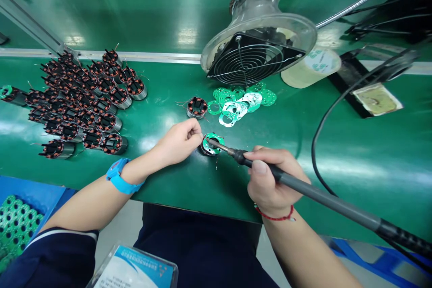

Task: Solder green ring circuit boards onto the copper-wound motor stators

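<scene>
My right hand (275, 177) is closed around the handle of a soldering iron (313, 191). The iron's tip reaches a round green circuit board (218, 138) seated on top of a motor stator (204, 149). At the left edge of that board, my left hand (184, 141) has its fingers pinched together; whatever lies between them is too small to make out. Just behind stands another stator (197, 107) with bare copper windings and loose wire ends. Beside it lies a pile of loose ring-shaped circuit boards (232, 110), some green side up, some white.
A fume extractor (258, 49) with a fan grille hangs above the board pile. Many wound stators (84, 103) stand grouped at left. A solder wire roll (312, 67) and a soldering stand with sponge (378, 98) sit at back right. The iron's black cable (315, 144) loops along the right.
</scene>
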A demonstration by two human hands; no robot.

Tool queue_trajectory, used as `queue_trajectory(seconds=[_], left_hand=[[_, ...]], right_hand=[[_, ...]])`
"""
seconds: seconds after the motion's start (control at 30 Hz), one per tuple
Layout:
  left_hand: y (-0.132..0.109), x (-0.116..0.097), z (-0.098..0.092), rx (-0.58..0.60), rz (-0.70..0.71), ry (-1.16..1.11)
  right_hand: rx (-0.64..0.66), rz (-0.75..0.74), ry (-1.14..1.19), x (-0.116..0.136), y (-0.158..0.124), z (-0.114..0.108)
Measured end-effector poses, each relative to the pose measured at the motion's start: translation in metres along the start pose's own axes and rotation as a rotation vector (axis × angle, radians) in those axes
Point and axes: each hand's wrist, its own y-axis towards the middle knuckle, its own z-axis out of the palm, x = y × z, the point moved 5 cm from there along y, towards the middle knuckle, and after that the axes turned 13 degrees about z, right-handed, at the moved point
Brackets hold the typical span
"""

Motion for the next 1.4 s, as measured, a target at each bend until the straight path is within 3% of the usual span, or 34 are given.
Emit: queue_trajectory(seconds=[0.13,0.23,0.33,0.47,0.53,0.67,0.8,0.97,1.1,1.27,1.4], left_hand=[[-0.001,-0.001,0.000,0.000,0.001,0.017],[0.000,-0.004,0.000,0.006,0.006,0.036],[0.001,-0.007,0.001,0.008,0.004,0.051],[0.002,-0.006,0.001,0.007,0.007,0.071],[0.001,-0.004,0.001,-0.003,0.006,0.053],[-0.004,-0.005,0.003,0.060,0.080,0.024],[-0.008,-0.011,0.008,0.184,0.155,0.282],[-0.007,-0.021,0.001,0.119,0.232,0.469],[-0.005,-0.027,-0.003,0.017,0.299,0.321],[-0.002,-0.014,0.004,-0.002,0.177,0.046],[-0.002,-0.011,0.005,0.013,0.126,-0.039]], right_hand=[[-0.035,-0.013,0.018,0.000,-0.001,-0.001],[-0.008,0.065,0.028,-0.002,0.001,0.004],[0.151,0.138,-0.064,-0.003,0.006,0.018],[0.443,0.040,-0.275,0.002,0.009,0.039],[0.509,0.001,-0.305,0.003,0.009,0.043],[0.422,0.003,-0.367,-0.003,0.012,0.040],[0.346,-0.009,-0.389,-0.009,0.013,0.033],[0.324,-0.056,-0.418,-0.009,0.011,0.034],[0.302,-0.115,-0.449,-0.003,0.010,0.040],[0.332,-0.223,-0.422,0.013,0.008,0.044],[0.341,-0.334,-0.424,0.022,0.006,0.043]])
